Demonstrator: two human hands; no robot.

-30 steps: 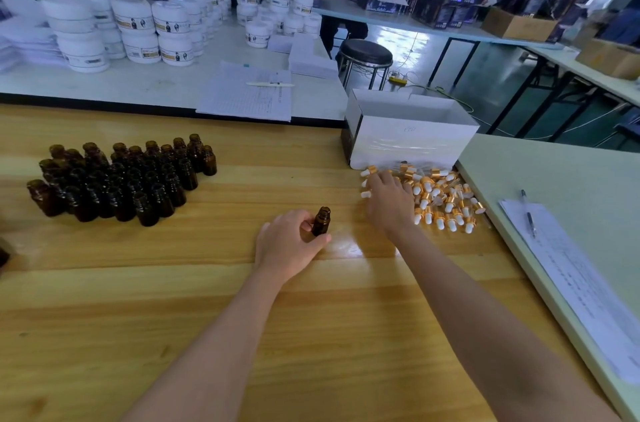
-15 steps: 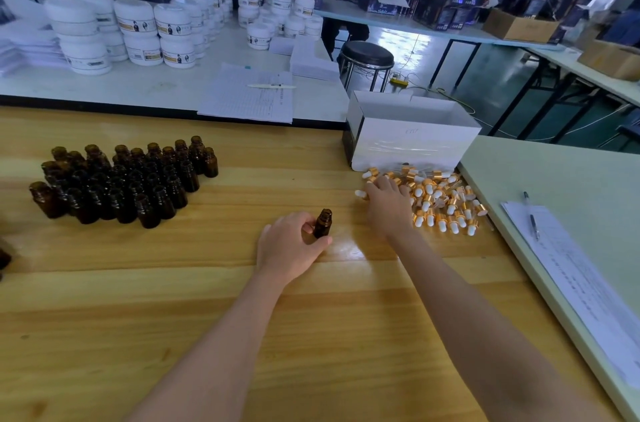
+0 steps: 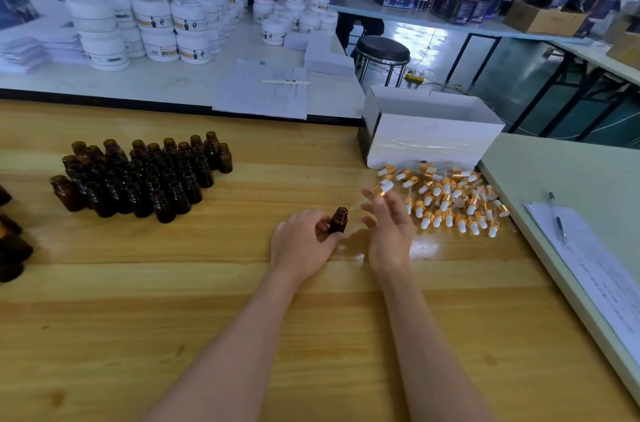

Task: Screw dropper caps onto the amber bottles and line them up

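Glass-tipped dropper cap (image 3: 379, 189), pinched by right hand (image 3: 389, 227), may strike the rim of the amber bottle (image 3: 338, 221) gripped alongside by left hand (image 3: 301, 241), and chip

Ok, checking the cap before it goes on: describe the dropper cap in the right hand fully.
The dropper cap has a white bulb, gold collar and thin clear tube. The right hand pinches it near the collar, tilted, tube tip pointing toward the open amber bottle that the left hand holds, not yet inside.
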